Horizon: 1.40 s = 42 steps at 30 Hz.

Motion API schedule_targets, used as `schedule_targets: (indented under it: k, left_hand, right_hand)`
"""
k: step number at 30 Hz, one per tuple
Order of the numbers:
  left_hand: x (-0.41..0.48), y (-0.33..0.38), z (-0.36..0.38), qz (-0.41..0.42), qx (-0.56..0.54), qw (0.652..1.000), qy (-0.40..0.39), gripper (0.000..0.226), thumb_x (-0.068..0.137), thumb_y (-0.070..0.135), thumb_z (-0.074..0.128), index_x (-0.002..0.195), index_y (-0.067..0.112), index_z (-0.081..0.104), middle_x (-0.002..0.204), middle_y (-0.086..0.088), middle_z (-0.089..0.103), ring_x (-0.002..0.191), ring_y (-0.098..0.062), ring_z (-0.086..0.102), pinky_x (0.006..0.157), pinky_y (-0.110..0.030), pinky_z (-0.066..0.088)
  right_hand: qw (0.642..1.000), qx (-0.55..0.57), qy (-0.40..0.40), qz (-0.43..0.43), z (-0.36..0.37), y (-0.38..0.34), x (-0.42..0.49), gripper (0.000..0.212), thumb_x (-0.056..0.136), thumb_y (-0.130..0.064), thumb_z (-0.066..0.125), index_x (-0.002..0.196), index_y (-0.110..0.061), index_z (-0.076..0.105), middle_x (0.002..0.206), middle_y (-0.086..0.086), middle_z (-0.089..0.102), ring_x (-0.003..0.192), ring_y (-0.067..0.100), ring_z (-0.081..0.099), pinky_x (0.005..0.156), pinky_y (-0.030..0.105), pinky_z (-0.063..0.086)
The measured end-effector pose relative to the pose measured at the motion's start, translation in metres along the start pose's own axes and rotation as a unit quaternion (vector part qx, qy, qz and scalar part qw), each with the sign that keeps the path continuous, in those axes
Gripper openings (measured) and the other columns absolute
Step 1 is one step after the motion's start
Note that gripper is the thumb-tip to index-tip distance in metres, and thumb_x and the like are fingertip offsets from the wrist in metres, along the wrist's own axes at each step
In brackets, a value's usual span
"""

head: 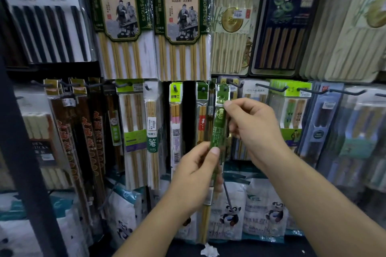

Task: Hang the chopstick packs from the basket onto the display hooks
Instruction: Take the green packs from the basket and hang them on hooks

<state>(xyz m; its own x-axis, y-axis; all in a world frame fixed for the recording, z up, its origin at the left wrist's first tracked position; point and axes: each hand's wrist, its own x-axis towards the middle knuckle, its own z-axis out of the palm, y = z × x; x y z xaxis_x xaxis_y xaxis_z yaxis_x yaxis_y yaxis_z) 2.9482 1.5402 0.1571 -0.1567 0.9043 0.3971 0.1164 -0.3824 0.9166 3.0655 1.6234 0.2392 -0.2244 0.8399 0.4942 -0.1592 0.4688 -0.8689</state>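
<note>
The display rack (18, 131) is packed with chopstick packs. Two big yellow chopstick packs (125, 16) are hung near its top edge. A thin green chopstick pack (219, 131) is held upright at the middle row. Its lower part is gripped by the left hand (194, 173); its top is pinched by the right hand (250, 129), right by a hook (225, 89).

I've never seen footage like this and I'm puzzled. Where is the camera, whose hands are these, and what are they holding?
No machine here: one camera worn on a person's head looks forward and down at a shop wall of chopstick packs hanging on hooks. The left hand grips the lower part of a narrow green pack; the right hand pinches its top, close to a hook. Whether it is threaded on yet is unclear.
</note>
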Motion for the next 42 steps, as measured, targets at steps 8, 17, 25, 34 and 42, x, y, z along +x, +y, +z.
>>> schedule_targets:
  k: [8,17,25,34,42]
  left_hand:
    - [0.018,-0.002,0.003,0.01,0.136,0.988,0.078,0.017,0.1,0.031,0.063,0.096,0.048,0.06,0.095,0.011,0.069,0.089,0.004,0.062,0.073,-0.005,0.047]
    - [0.021,-0.005,0.0,0.0,0.122,0.989,0.082,0.014,0.099,0.028,0.065,0.086,0.029,0.069,0.07,0.014,0.062,0.068,-0.006,0.059,0.071,-0.041,0.06]
    - [0.024,-0.007,-0.003,-0.018,0.193,0.977,0.092,0.011,0.098,0.036,0.066,0.09,0.032,0.072,0.078,0.007,0.071,0.072,-0.013,0.069,0.073,-0.044,0.063]
    - [0.028,-0.011,-0.005,0.025,0.445,0.889,0.1,0.027,0.1,0.045,0.06,0.097,0.026,0.078,0.08,0.005,0.075,0.076,-0.015,0.069,0.069,-0.038,0.06]
    - [-0.046,-0.073,-0.051,-0.066,0.424,0.896,0.116,0.019,0.098,0.039,0.059,0.082,0.034,0.067,0.07,0.019,0.065,0.069,0.003,0.062,0.06,-0.025,0.05]
  right_hand:
    - [0.998,-0.047,0.05,-0.015,0.002,0.001,0.028,0.031,0.097,-0.027,0.066,0.068,-0.016,0.063,0.051,-0.005,0.048,0.047,0.009,0.045,0.045,0.014,0.04]
    - [0.994,-0.062,0.083,-0.029,0.005,0.007,0.034,0.038,0.097,-0.027,0.064,0.075,0.003,0.057,0.061,0.003,0.044,0.057,0.016,0.044,0.054,0.011,0.043]
    - [0.983,-0.152,0.08,-0.072,0.004,0.015,0.032,0.037,0.097,-0.029,0.064,0.068,-0.007,0.061,0.051,-0.011,0.049,0.052,0.005,0.046,0.068,0.024,0.046]
    - [0.971,-0.206,0.079,-0.091,-0.001,0.03,-0.001,0.013,0.095,-0.033,0.068,0.089,-0.023,0.065,0.079,-0.009,0.064,0.078,0.003,0.059,0.062,0.011,0.046]
    - [0.969,-0.232,-0.075,0.027,-0.001,0.122,-0.115,0.018,0.097,-0.036,0.064,0.08,-0.032,0.06,0.078,-0.021,0.061,0.067,0.004,0.057,0.055,0.017,0.042]
